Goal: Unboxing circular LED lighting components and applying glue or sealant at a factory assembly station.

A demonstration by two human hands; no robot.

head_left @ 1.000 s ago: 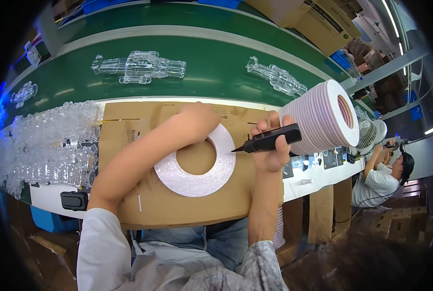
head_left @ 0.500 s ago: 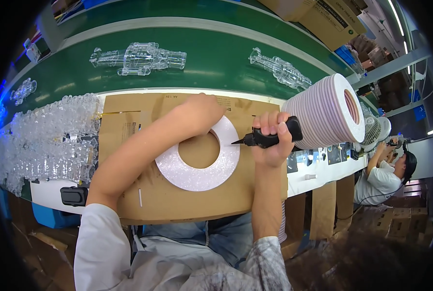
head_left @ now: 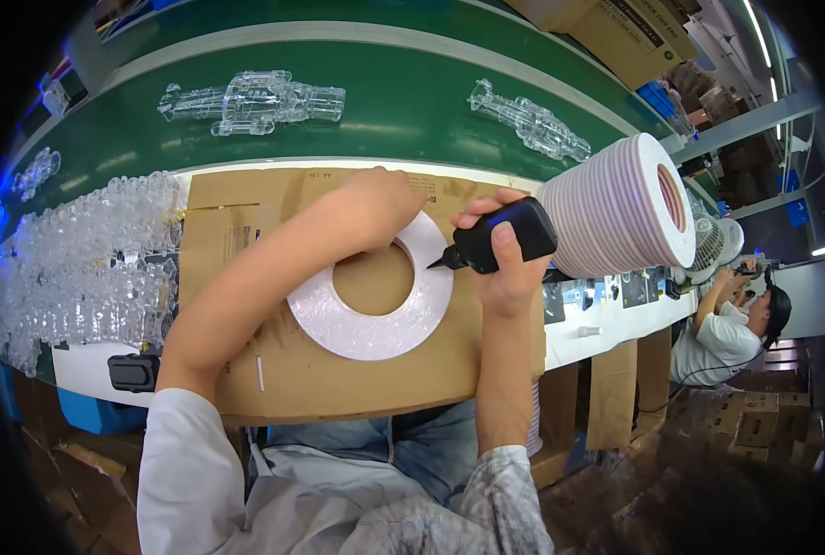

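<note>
A flat white ring [head_left: 371, 337] with a glossy, speckled face lies on a brown cardboard sheet [head_left: 338, 393]. My left hand [head_left: 385, 205] is curled at its far edge, the arm crossing over its left side; most of the fingertips are hidden. In my right hand [head_left: 508, 264] is a black squeeze bottle [head_left: 514, 237] with a tapered nozzle, tipped so that it points left. The nozzle's tip is at the ring's right side; whether it touches the surface I cannot tell.
A tall stack of white rings [head_left: 607, 213] leans at the right. Clear plastic pieces [head_left: 89, 268] are heaped at the left, and others [head_left: 264, 104] lie on the green conveyor [head_left: 385, 139]. A black case [head_left: 135, 372] sits near the left edge. A co-worker [head_left: 722, 342] works at far right.
The bottle has turned in my right hand, showing more of its body, and its nozzle has moved left, further in over the ring. My left hand remains at the far edge.
</note>
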